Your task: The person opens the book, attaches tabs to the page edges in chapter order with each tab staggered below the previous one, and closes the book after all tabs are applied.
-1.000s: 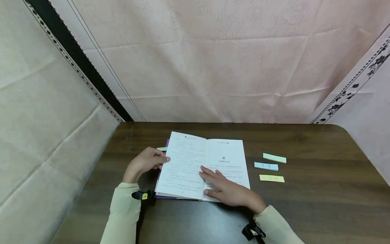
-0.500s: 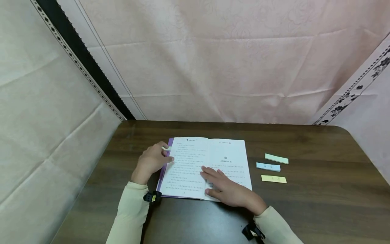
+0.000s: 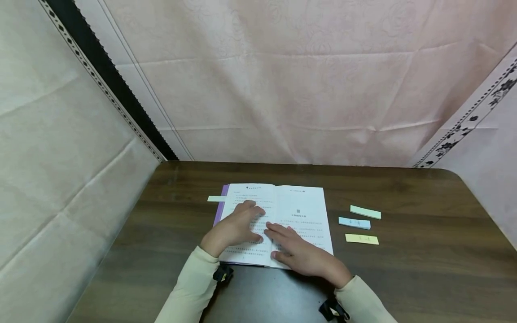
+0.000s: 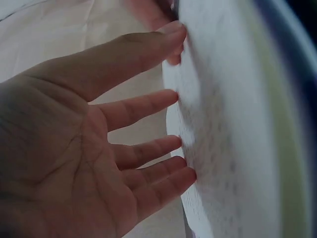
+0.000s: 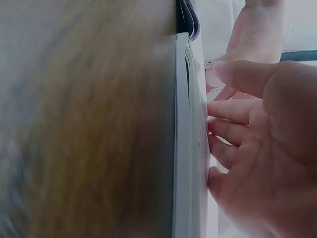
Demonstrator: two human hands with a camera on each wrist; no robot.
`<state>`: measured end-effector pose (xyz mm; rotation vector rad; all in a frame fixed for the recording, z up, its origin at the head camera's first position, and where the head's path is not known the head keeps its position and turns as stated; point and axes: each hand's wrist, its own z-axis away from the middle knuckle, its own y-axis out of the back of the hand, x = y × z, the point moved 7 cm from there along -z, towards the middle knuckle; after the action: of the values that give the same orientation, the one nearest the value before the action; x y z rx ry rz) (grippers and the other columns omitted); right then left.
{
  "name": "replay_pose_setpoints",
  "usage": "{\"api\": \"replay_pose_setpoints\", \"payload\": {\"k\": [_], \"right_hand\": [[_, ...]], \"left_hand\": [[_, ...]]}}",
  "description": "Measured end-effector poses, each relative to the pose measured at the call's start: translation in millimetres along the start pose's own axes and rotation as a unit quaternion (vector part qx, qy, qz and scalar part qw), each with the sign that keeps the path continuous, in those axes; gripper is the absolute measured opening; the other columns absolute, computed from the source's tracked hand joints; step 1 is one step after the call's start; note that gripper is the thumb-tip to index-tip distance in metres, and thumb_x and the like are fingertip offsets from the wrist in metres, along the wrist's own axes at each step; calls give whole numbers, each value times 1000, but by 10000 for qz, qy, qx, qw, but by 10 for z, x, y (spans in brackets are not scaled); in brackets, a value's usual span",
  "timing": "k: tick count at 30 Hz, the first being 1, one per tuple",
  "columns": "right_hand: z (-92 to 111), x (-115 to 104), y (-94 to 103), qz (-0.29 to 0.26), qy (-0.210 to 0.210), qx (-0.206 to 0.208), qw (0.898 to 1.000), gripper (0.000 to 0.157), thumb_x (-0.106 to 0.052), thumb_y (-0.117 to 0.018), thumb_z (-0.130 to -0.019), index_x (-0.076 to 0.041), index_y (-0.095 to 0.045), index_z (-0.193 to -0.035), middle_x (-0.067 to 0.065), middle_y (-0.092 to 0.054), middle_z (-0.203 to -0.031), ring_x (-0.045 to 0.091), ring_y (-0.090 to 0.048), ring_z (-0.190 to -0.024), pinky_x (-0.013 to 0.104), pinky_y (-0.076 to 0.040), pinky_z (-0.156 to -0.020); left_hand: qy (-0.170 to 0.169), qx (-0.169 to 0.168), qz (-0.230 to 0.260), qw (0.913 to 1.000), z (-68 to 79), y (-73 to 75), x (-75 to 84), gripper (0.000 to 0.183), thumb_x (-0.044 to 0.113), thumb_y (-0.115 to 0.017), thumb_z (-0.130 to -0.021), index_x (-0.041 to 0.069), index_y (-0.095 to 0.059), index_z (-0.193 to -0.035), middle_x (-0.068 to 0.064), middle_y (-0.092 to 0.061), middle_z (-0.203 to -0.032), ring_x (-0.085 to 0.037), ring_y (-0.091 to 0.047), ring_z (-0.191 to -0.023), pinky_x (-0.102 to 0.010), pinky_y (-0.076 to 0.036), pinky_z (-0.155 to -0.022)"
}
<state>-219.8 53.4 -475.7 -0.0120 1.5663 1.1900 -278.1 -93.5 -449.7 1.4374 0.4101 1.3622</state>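
Resting across the lower fold and right page, the bare right hand has its fingers straight and fanned, grasping nothing; it seems laid there to keep the white-paged, purple-covered book flat and steady. The bare left hand lies over the left page with its grip likewise released, its fingertips meeting the paper in the left wrist view, probably to smooth or hold down that side. The book lies spread near the middle of the tabletop, both pages facing up. From its left edge, a slim pale-green paper strip juts out past the purple cover, perhaps so that it can be seen as a marker. Right of the book, well apart from it, another pale-green strip, a light-blue strip and a yellow strip lie in a loose column, each within easy reach.

Beneath everything is a dark brown, wood-grained tabletop with rounded far corners. Creased pinkish cloth hangs behind; pale cloth with a black floral border stands at right.
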Motion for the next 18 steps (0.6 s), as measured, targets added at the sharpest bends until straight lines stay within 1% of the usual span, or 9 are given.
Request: {"api": "replay_pose_setpoints", "payload": {"k": [3, 7, 13, 15, 18], "right_hand": [[-8, 12, 3, -7, 8, -52, 10000, 60, -24, -57, -110, -2, -36, -163, 10, -26, -174, 32, -19, -161, 57, -14, -129], [-6, 14, 15, -72, 123, -94, 9999, 60, -23, -57, -110, -2, -37, -162, 10, -26, -174, 30, -19, -162, 56, -12, -129], [19, 51, 43, -281, 462, -92, 9985, 59, -28, -55, -111, -2, -39, -162, 14, -27, -173, 34, -19, -161, 58, -13, -128], [23, 73, 60, -376, 461, -93, 9982, 57, -29, -55, -111, -4, -42, -160, 12, -28, -173, 33, -21, -161, 57, -15, -128], [33, 98, 92, -496, 265, -134, 9983, 53, -30, -55, -111, -9, -48, -159, 5, -31, -172, 28, -23, -161, 58, -20, -127]], "left_hand": [[-29, 6, -57, 10000, -10, -40, 34, 66, 17, -92, -83, 9, -65, -143, -18, -43, -162, -37, -39, -151, -54, -43, -116], [-31, 8, -118, 9999, -18, -60, 54, 67, 19, -91, -85, 7, -63, -144, -16, -44, -162, -35, -39, -151, -52, -43, -117], [-27, -20, -239, 9997, -46, -109, 85, 65, 20, -89, -87, 4, -63, -144, -18, -45, -162, -35, -41, -151, -51, -42, -118], [22, -45, -327, 9995, -52, -124, 96, 65, 20, -88, -88, 4, -62, -144, -18, -45, -162, -35, -42, -151, -51, -42, -118], [104, -80, -404, 9991, -56, -140, 107, 65, 18, -88, -88, 2, -61, -145, -19, -44, -163, -35, -41, -152, -51, -40, -120]]}}
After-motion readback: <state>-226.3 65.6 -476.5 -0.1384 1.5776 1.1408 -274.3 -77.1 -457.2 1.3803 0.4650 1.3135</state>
